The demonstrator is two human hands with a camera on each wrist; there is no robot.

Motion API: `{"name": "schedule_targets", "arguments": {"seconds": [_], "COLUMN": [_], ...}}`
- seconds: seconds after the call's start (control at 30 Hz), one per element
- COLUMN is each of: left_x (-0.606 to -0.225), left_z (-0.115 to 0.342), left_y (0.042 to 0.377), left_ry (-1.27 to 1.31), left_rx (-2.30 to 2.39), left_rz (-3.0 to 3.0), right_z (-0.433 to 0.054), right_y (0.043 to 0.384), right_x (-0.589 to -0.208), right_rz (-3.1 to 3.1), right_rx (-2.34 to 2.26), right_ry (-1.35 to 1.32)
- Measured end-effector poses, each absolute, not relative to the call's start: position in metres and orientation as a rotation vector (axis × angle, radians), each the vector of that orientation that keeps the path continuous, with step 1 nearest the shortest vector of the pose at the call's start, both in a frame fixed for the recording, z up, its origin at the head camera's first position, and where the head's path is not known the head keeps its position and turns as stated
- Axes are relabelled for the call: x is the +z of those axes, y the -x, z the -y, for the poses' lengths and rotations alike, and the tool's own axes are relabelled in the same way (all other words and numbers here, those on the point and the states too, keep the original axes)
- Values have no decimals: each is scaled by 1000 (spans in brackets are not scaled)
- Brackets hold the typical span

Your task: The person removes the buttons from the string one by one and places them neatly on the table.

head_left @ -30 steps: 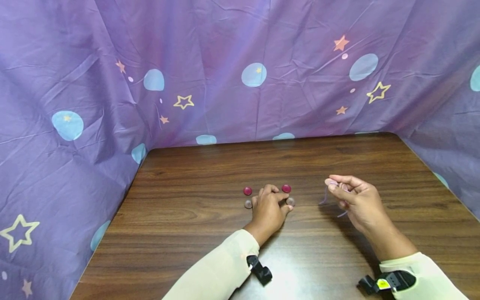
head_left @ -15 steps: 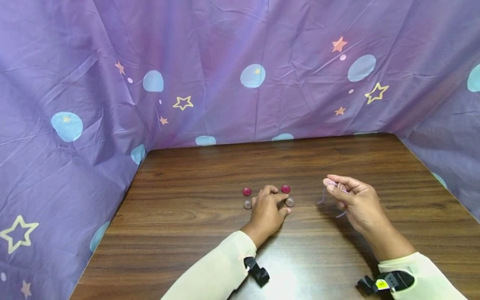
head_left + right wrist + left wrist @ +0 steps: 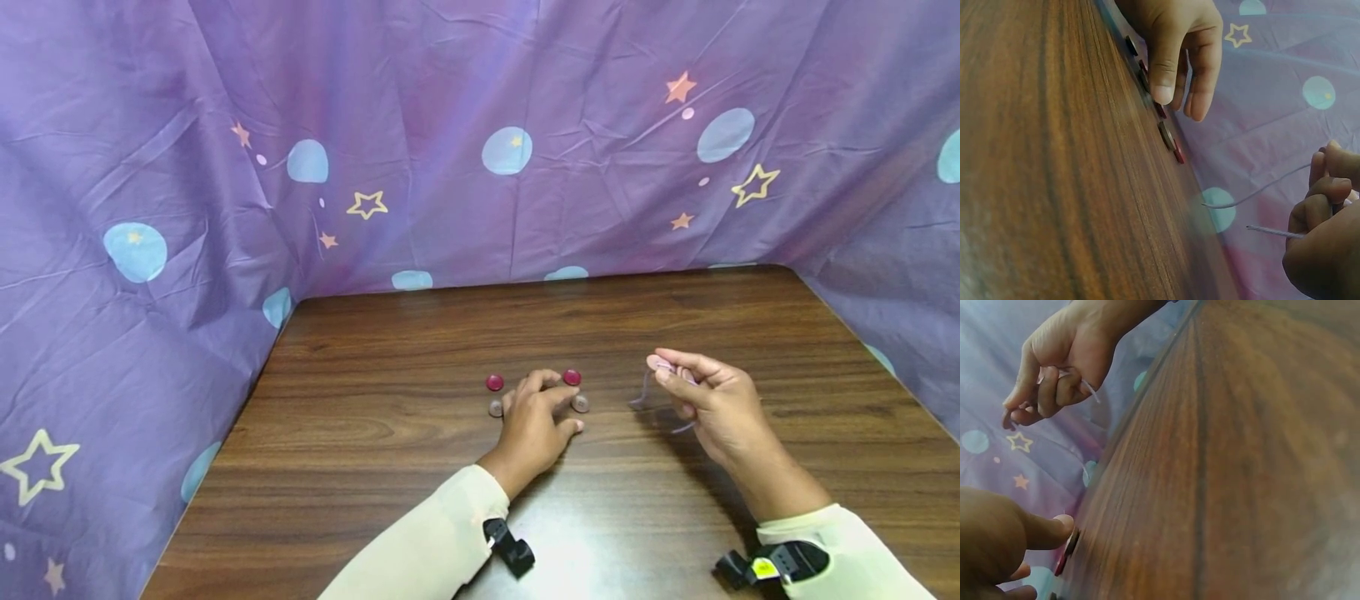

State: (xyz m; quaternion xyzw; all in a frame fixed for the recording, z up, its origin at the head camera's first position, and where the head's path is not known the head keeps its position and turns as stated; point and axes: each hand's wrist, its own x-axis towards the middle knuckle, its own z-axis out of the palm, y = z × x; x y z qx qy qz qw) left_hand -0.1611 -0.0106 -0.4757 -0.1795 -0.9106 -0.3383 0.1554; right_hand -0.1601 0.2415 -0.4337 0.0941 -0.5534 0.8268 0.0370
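My right hand (image 3: 723, 408) pinches a pale pink button (image 3: 656, 362) between thumb and index finger, raised over the table. A thin lilac string (image 3: 1257, 194) passes at the button, with one end hanging down and another trailing below the curled fingers. My left hand (image 3: 531, 421) hovers low over a group of buttons, fingers loosely bent and spread. Around it lie a magenta button (image 3: 495, 382) and a grey one (image 3: 496, 408) on the left, a second magenta button (image 3: 572, 377) and a second grey button (image 3: 581, 403) on the right. More buttons (image 3: 1132, 45) show beside this hand in the right wrist view.
Both hands work over a brown wood-grain table (image 3: 375, 358). A purple curtain (image 3: 420, 125) with stars and blue circles hangs along its back and sides. Black camera straps (image 3: 510, 546) sit on both cream sleeves.
The left thumb has drawn back slightly from the right-hand grey button. The hanging string end has swung a little to the left. The right hand keeps its pinch almost unmoved.
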Motion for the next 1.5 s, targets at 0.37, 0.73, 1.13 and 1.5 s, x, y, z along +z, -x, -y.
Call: {"name": "schedule_targets", "arguments": {"seconds": [0.37, 0.73, 1.13, 1.5], "left_x": [-473, -464, -466, -470], "left_z": [11, 20, 28, 32], "left_y": [154, 143, 133, 133], "left_ry": [496, 473, 490, 536], "left_rx": [-1066, -1097, -1203, -1254], "left_rz": [2530, 2535, 2424, 2341], "right_z": [-242, -244, -245, -240], "right_y": [161, 159, 158, 161], "right_x": [-433, -431, -435, -437], "right_rz": [1701, 1669, 1675, 1748], "right_rx": [2531, 2581, 2611, 2559], "right_ry": [-295, -259, -327, -416]}}
